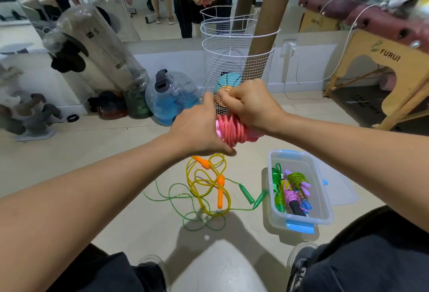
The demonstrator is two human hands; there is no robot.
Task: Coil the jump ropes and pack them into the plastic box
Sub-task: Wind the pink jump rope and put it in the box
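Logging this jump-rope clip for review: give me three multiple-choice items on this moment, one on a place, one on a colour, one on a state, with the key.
1. Where does the plastic box sit?
A. On the floor to the person's right
B. Inside the wire basket
C. On the wooden bench

2. What colour are the handles of the yellow rope lying on the floor?
A. Purple
B. Orange
C. Black

3. What state is the pink rope in?
A. Stretched out flat on the floor
B. Packed in the box
C. Wound in a coil, held in both hands

Key: 1 A, the box stands open on the floor by the right knee. 2 B, its orange handles lie among the loose loops. 3 C, the left hand and right hand grip the coil above the floor.
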